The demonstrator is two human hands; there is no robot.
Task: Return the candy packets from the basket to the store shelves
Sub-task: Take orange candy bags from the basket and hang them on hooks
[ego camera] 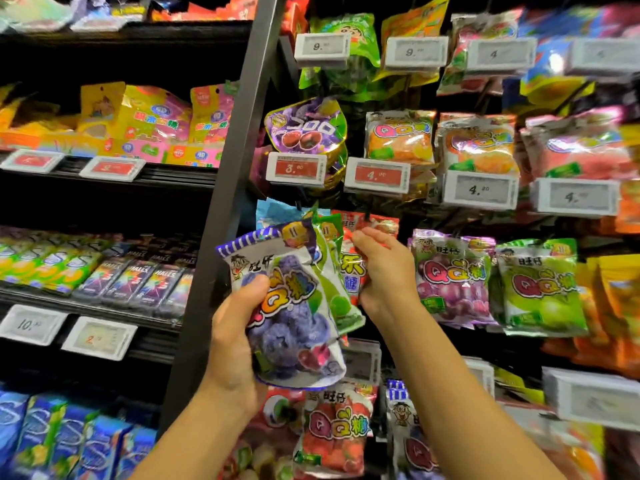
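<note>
Left hand (232,336) grips a fanned stack of candy packets in front of the black upright (221,209) between the two shelf bays: thumb across the front of the blue packet (294,313), fingers curled behind it, out of sight. Behind that one sits a green packet (337,292), its top edge poking up past the blue one's. Right hand (384,271) is at the red packet (353,268) at the back of the stack, fingers curled over its right edge and holding it; red packet's top sits level with the hanging row, can't tell whether it's on a peg or only in hand. Basket not in view. Just right of the right hand hang a purple grape packet (453,275) and a green apple packet (540,289), side by side, touching. Row above: a round purple bag (306,128), then orange packets (400,136), each with a price tag (296,169) clipped in front. Below the hands hangs a red strawberry packet (336,431). Left bay has flat shelves: yellow and pink bags (152,119) up top, dark mint packs (138,280) on the middle shelf, blue packs (69,441) at the bottom. Edges of frame are blurred; most tag prices unreadable.
</note>
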